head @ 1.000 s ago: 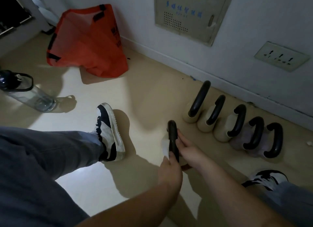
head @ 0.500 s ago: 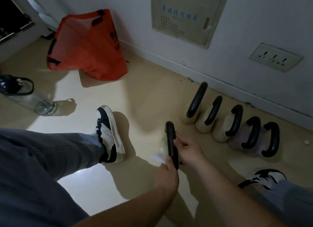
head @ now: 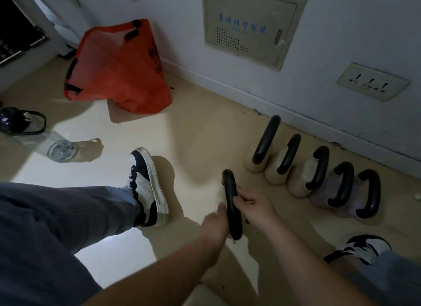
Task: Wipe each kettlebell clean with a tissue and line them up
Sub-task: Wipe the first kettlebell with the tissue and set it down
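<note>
Left grip [head: 214, 223] shifted leftward, right grip [head: 257, 208] clasping kettlebell [head: 230, 196], open floor [head: 193, 134] left

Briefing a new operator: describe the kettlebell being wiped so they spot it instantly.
Under the wall socket, five kettlebells stand in a row by the baseboard. One more kettlebell sits left of that row, nearer the person. It alone has the left hand and right hand on its handle.

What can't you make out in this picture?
Head view:
- The tissue: hidden behind the left hand and the held kettlebell handle.
- Its body: mostly covered by that hand and the right hand.
- The wall panel lettering: too blurred.
- The water bottle: cut by left edge.
</note>
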`<control>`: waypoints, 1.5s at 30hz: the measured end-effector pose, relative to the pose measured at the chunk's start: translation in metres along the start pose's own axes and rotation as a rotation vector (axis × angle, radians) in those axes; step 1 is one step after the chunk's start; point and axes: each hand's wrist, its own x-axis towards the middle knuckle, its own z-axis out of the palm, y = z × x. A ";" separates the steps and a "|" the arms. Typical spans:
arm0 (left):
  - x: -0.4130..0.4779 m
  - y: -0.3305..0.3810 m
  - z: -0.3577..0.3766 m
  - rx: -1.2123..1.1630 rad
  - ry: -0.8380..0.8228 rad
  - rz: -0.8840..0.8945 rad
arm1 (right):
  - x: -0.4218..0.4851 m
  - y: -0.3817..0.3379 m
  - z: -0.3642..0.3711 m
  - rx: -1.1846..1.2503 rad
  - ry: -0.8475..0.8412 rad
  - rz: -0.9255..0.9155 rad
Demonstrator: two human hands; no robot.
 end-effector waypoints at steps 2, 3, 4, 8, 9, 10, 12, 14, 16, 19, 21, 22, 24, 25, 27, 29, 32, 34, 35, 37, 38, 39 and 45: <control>0.023 0.026 -0.022 -0.132 -0.001 0.004 | -0.004 0.002 0.000 -0.005 -0.069 -0.014; 0.031 0.041 -0.031 -0.157 0.049 0.061 | -0.008 0.003 0.002 -0.053 -0.100 -0.022; 0.037 0.054 -0.038 -0.144 0.106 0.149 | -0.011 0.004 0.006 -0.122 -0.108 -0.023; 0.050 0.082 -0.041 0.382 0.253 0.499 | -0.009 0.003 0.016 -0.270 -0.046 -0.048; 0.051 0.086 -0.038 0.518 0.237 0.574 | -0.006 0.001 0.014 -0.299 -0.069 -0.051; 0.053 0.085 -0.033 0.598 0.194 0.639 | -0.004 0.000 0.009 -0.347 -0.095 -0.050; 0.059 0.069 -0.018 0.634 0.125 0.728 | -0.005 -0.006 0.000 -0.498 -0.126 -0.044; 0.058 0.051 -0.007 0.661 0.192 0.787 | -0.004 -0.013 -0.008 -0.644 -0.128 -0.038; 0.054 0.045 -0.005 0.680 0.262 0.746 | -0.005 -0.021 -0.011 -0.773 -0.116 -0.051; 0.059 0.054 -0.024 0.481 0.145 0.413 | -0.006 -0.022 -0.011 -0.945 -0.136 -0.094; 0.061 0.061 -0.035 0.288 0.053 0.280 | -0.007 -0.015 -0.010 -1.004 -0.128 -0.113; 0.061 0.062 -0.034 0.329 0.048 0.295 | -0.008 -0.012 -0.010 -1.014 -0.116 -0.135; 0.056 0.058 -0.022 0.696 0.107 0.463 | -0.009 -0.005 -0.013 -0.997 -0.078 -0.196; 0.050 0.053 -0.014 0.891 0.152 0.600 | -0.009 -0.001 -0.015 -0.952 -0.046 -0.204; 0.037 0.050 -0.008 1.109 0.118 0.792 | -0.010 0.007 -0.019 -0.758 0.033 -0.150; 0.044 0.054 -0.020 1.141 0.049 0.787 | -0.007 0.016 -0.022 -0.535 0.099 -0.072; 0.053 0.063 -0.041 0.892 -0.002 0.511 | -0.003 0.025 -0.023 -0.315 0.104 0.000; 0.036 0.068 -0.029 1.063 0.048 0.597 | -0.003 0.025 -0.020 -0.222 0.096 -0.006; 0.023 0.065 -0.015 1.171 0.062 0.722 | -0.004 0.025 -0.020 -0.194 0.096 -0.026; -0.001 0.066 0.002 1.289 0.023 0.934 | -0.005 0.024 -0.021 -0.182 0.082 -0.040; 0.000 0.067 0.000 1.239 0.003 0.951 | -0.005 0.023 -0.022 -0.173 0.066 -0.039; 0.009 0.068 -0.007 1.195 -0.007 0.914 | -0.005 0.024 -0.024 -0.151 0.049 -0.033; 0.040 0.071 -0.024 1.149 0.074 0.631 | -0.003 0.037 -0.030 0.115 0.155 0.084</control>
